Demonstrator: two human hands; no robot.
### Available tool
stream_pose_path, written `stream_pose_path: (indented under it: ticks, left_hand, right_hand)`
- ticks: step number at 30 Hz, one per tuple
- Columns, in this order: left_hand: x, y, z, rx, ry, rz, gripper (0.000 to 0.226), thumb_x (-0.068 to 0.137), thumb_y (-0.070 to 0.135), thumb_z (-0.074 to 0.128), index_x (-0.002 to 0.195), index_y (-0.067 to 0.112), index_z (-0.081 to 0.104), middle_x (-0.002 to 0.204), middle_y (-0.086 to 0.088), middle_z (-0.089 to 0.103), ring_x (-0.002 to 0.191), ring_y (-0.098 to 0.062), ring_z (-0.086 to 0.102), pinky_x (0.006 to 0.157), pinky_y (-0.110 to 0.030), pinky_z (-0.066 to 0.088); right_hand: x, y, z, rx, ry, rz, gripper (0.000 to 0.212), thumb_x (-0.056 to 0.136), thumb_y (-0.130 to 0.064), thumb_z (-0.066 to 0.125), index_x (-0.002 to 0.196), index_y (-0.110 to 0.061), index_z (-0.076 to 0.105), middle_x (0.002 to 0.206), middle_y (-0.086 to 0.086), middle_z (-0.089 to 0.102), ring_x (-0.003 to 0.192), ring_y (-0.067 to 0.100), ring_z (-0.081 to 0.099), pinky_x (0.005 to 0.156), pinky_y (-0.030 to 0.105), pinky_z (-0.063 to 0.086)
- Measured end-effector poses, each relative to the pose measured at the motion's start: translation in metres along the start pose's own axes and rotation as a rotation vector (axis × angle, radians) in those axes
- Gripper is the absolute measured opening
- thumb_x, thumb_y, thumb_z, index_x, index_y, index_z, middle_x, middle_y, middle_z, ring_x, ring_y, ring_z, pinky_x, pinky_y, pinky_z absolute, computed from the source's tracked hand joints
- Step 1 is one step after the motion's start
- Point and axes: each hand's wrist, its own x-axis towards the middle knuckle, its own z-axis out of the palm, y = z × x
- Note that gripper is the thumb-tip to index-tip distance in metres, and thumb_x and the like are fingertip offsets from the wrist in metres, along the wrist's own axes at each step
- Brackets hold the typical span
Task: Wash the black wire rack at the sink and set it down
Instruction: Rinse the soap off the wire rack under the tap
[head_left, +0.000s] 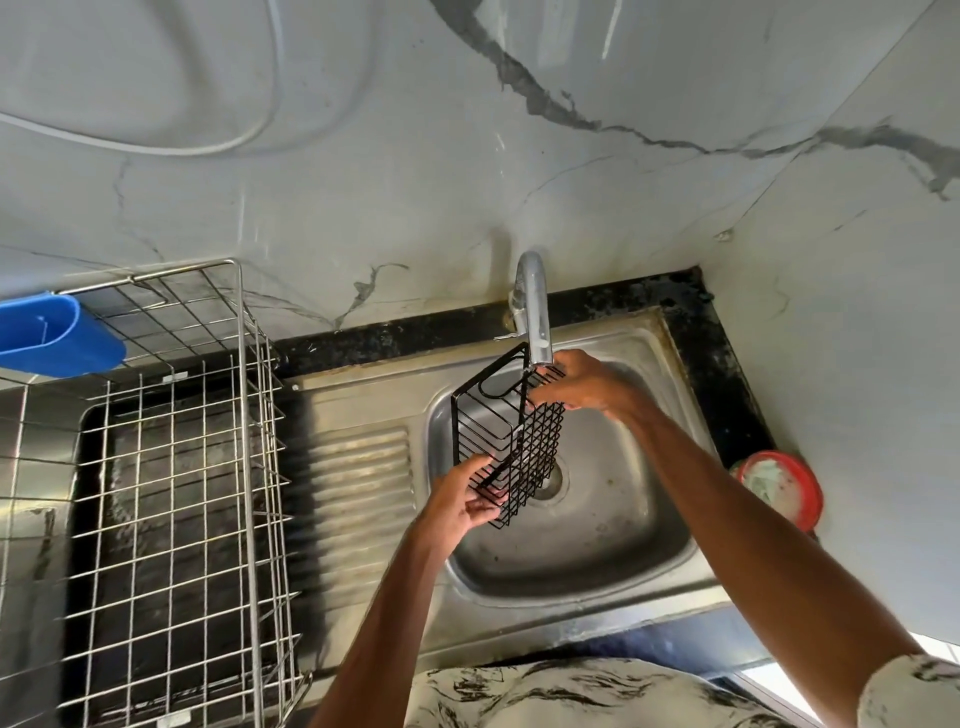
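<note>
Patterned shirt (571, 691) showing at bottom edge. Both hands are gripping the black wire rack (506, 441), holding it tilted over the sink (623, 525), just under the faucet (535, 317): left hand (470, 499) pinching its lower end, right hand (582, 387) clutching its upper end. Steel dish basket (182, 467) sitting left.

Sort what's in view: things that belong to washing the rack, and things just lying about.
In the job: black wire rack, left hand and right hand gripping it, tap, sink.
Lying about: steel dish basket, blue tub, red-rimmed container, white hose.
</note>
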Motion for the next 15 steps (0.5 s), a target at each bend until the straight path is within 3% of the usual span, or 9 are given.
stream_pose_path:
  ticks: [2,4,7,10,11,13,15]
  left_hand:
    - [0.001,0.000,-0.001,-0.049,-0.006,0.003,0.036,0.094,0.026,0.074,0.119,0.005,0.060,0.122,-0.030,0.065,0.121,-0.043,0.062,0.112,-0.055,0.048]
    - [0.003,0.002,-0.003,-0.114,-0.006,0.007,0.032,0.096,0.019,0.071,0.119,0.003,0.058,0.125,-0.031,0.060,0.122,-0.043,0.059,0.112,-0.055,0.047]
    - [0.001,0.007,-0.005,-0.098,0.048,0.045,0.029,0.101,0.018,0.066,0.118,-0.004,0.057,0.123,-0.031,0.060,0.115,-0.039,0.063,0.107,-0.051,0.052]
    - [-0.002,0.010,-0.004,0.016,0.200,0.249,0.017,0.104,0.022,0.063,0.110,0.007,0.065,0.106,-0.019,0.067,0.095,-0.024,0.068,0.083,-0.029,0.057]
    - [-0.005,0.014,-0.001,0.094,0.269,0.356,0.021,0.103,0.027,0.065,0.110,0.007,0.066,0.102,-0.013,0.067,0.089,-0.018,0.064,0.076,-0.021,0.052]
    - [-0.012,0.026,0.009,0.289,0.365,0.533,0.052,0.098,0.041,0.071,0.129,0.001,0.060,0.101,-0.004,0.064,0.086,-0.012,0.059,0.069,-0.015,0.045]
    - [-0.020,0.044,0.025,0.383,0.363,0.502,0.080,0.091,0.051,0.075,0.149,0.005,0.044,0.123,-0.005,0.061,0.107,-0.019,0.061,0.083,-0.023,0.046]
  right_hand:
    - [-0.006,-0.002,0.002,-0.050,0.066,-0.008,0.048,0.077,-0.026,0.084,0.116,-0.011,0.060,0.095,-0.002,0.063,0.082,0.011,0.060,0.072,0.030,0.059]
    - [-0.011,-0.004,0.006,-0.092,0.120,-0.018,0.049,0.072,-0.027,0.087,0.111,-0.014,0.060,0.094,-0.002,0.064,0.078,0.011,0.059,0.056,0.020,0.045]
    - [-0.013,-0.005,0.012,-0.171,0.210,-0.031,0.057,0.066,-0.033,0.089,0.110,-0.016,0.057,0.096,-0.002,0.061,0.084,0.013,0.058,0.055,0.020,0.038]
    - [-0.013,-0.004,0.020,-0.221,0.292,-0.051,0.071,0.060,-0.042,0.091,0.116,-0.015,0.055,0.094,-0.007,0.057,0.089,0.014,0.059,0.061,0.025,0.047]
    - [-0.013,-0.004,0.023,-0.231,0.317,-0.072,0.074,0.060,-0.044,0.091,0.118,-0.015,0.054,0.094,-0.008,0.056,0.090,0.013,0.059,0.065,0.026,0.049]
    - [-0.015,-0.005,0.031,-0.257,0.341,-0.118,0.081,0.063,-0.045,0.091,0.125,-0.012,0.052,0.100,-0.008,0.055,0.095,0.013,0.057,0.071,0.025,0.048]
    - [-0.016,-0.006,0.039,-0.249,0.352,-0.140,0.088,0.064,-0.046,0.090,0.132,-0.010,0.049,0.109,-0.005,0.057,0.101,0.015,0.056,0.077,0.026,0.047]
